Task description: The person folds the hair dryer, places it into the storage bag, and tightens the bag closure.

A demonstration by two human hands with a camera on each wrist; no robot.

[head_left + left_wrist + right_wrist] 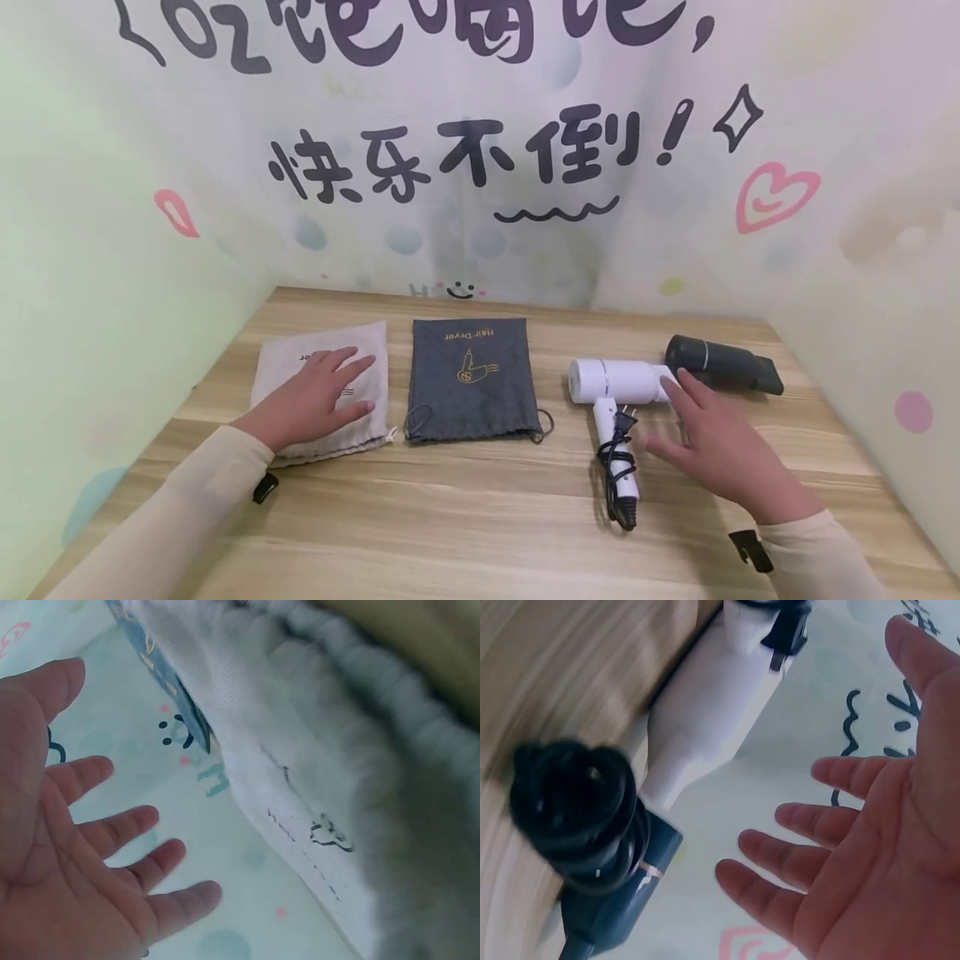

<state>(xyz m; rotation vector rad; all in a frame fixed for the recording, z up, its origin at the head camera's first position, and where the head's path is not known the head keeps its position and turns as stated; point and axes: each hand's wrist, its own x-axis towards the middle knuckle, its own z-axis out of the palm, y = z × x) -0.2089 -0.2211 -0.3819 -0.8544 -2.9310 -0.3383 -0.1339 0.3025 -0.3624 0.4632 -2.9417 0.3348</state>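
My left hand (pixel 322 400) hovers with fingers spread above a light drawstring pouch (pixel 281 362). In the left wrist view, the hand (pixel 82 832) holds nothing, and the light pouch (pixel 300 787) lies to its right. Over the nozzle end of a white hair dryer (pixel 618 382) I have my right hand (pixel 712 442), fingers extended. Black cord (pixel 617 454) is wound around the white dryer's handle. From the right wrist, my hand (pixel 855 862) shows an empty palm beside the white dryer (pixel 697 712) and a black hair dryer (pixel 615 900).
A dark grey pouch (pixel 438 408) marked "Hair Dryer" lies mid-table, right of the light one. Behind my right hand is the black hair dryer (pixel 723 365), at the table's right side. Printed fabric (pixel 450 242) walls in the wooden table (pixel 450 533).
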